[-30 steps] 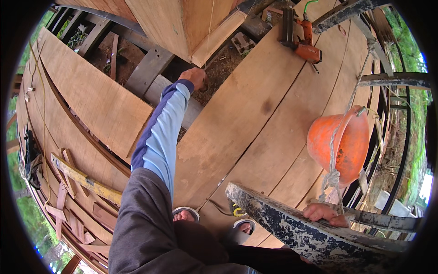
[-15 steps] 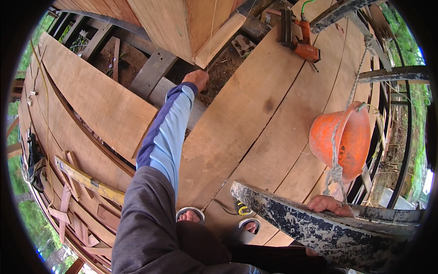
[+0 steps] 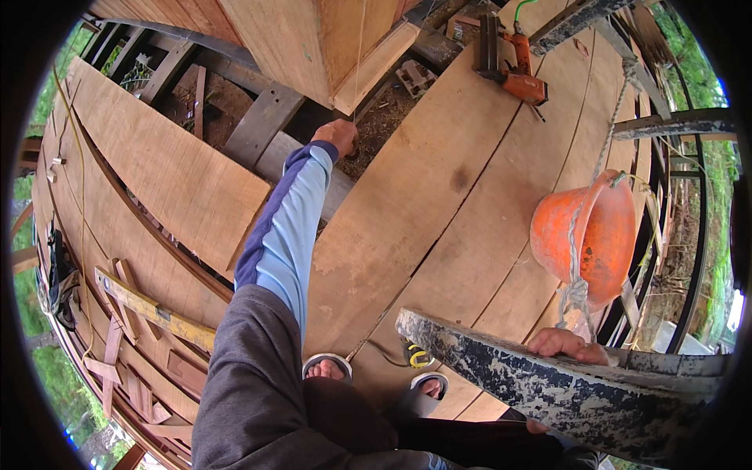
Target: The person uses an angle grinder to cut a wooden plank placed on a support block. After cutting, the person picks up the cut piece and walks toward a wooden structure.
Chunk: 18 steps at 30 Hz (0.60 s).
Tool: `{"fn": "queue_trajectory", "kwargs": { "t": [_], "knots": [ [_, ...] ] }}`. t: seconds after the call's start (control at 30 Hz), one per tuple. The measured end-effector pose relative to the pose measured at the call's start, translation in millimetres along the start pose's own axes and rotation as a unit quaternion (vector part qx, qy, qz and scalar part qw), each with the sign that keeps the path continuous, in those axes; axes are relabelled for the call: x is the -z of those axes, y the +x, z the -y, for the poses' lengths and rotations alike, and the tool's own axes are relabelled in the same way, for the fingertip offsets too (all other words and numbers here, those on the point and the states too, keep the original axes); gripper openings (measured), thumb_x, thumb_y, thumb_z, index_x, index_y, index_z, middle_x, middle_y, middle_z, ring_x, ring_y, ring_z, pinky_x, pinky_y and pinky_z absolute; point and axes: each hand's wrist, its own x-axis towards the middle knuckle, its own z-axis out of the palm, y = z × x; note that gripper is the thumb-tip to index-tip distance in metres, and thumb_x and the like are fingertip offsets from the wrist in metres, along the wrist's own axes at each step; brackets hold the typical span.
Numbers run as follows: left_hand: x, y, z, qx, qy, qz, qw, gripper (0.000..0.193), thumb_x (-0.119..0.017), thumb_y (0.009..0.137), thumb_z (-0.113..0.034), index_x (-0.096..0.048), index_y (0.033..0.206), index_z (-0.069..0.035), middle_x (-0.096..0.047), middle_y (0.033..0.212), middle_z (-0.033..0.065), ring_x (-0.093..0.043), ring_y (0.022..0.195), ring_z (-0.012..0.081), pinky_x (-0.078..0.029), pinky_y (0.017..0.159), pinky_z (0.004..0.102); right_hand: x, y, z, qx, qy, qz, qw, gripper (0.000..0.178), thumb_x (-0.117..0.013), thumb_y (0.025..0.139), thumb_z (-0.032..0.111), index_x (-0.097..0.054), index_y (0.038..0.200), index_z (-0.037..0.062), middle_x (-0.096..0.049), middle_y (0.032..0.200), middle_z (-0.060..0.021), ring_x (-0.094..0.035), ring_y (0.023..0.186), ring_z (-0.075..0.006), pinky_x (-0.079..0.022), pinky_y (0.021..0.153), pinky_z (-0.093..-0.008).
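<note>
My left hand (image 3: 338,138) reaches far forward over a gap in the plank decking. Its fingers are closed on a thin string (image 3: 360,63) that runs up past the corner of a wooden post (image 3: 301,55); the fingertips are partly hidden. On the right, my right hand (image 3: 565,345) wraps over a paint-spattered black beam (image 3: 501,376), its fingers on the far edge and a digit showing at the near side. An orange bucket (image 3: 583,235) with a rope tied to it hangs or rests just beyond that hand.
An orange nail gun (image 3: 518,70) with a green hose lies on the far planks. A yellow tape measure (image 3: 417,356) sits between my sandalled feet. At left are a yellow spirit level (image 3: 157,309) and wood offcuts (image 3: 110,356). Dark joists (image 3: 262,125) cross the open gap.
Almost nothing differs. The view has shifted slightly, and my right hand sits a touch farther right along the beam; my left hand stays at the string.
</note>
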Motion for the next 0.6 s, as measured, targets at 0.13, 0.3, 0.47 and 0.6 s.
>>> {"fn": "queue_trajectory", "kwargs": {
  "t": [0.13, 0.3, 0.47, 0.6],
  "knots": [
    [2.3, -7.6, 0.7, -0.018, 0.010, -0.018, 1.000, 0.021, -0.070, 0.067, -0.017, -0.074, 0.088, -0.018, -0.069, 0.091, 0.0105, -0.066, 0.088, 0.0282, -0.053, 0.075, 0.0373, 3.5, 4.4, 0.6, 0.005, 0.000, 0.003, 1.000, 0.048, -0.047, 0.082, 0.033, -0.052, 0.110, -0.0067, -0.055, 0.108, -0.0266, -0.054, 0.096, -0.0339, -0.040, 0.086, -0.0430],
    [9.9, -9.9, -10.8, -0.011, -0.028, -0.007, 1.000, 0.018, -0.069, 0.069, -0.013, -0.073, 0.086, -0.015, -0.069, 0.092, 0.0137, -0.066, 0.089, 0.0318, -0.053, 0.077, 0.0401, 3.5, 7.8, 4.6, 0.005, -0.005, 0.001, 1.000, 0.048, -0.049, 0.082, 0.032, -0.052, 0.110, -0.0062, -0.054, 0.108, -0.0263, -0.054, 0.095, -0.0334, -0.040, 0.086, -0.0427],
    [6.1, -10.9, -5.8, -0.026, -0.033, -0.028, 0.999, 0.018, -0.068, 0.070, -0.014, -0.073, 0.087, -0.016, -0.069, 0.092, 0.0139, -0.065, 0.090, 0.0323, -0.052, 0.078, 0.0397, 1.9, 8.3, 4.6, 0.006, -0.007, 0.004, 1.000, 0.047, -0.052, 0.081, 0.032, -0.051, 0.110, -0.0057, -0.054, 0.108, -0.0261, -0.054, 0.095, -0.0330, -0.041, 0.086, -0.0425],
    [5.6, -10.4, -3.2, -0.050, -0.058, -0.037, 0.996, 0.019, -0.065, 0.072, -0.016, -0.073, 0.088, -0.016, -0.068, 0.096, 0.0130, -0.064, 0.093, 0.0321, -0.052, 0.080, 0.0396, 0.2, 6.0, 6.5, 0.005, -0.010, 0.002, 1.000, 0.047, -0.053, 0.081, 0.032, -0.051, 0.110, -0.0052, -0.054, 0.108, -0.0258, -0.055, 0.094, -0.0326, -0.041, 0.085, -0.0423]
  ]
}}
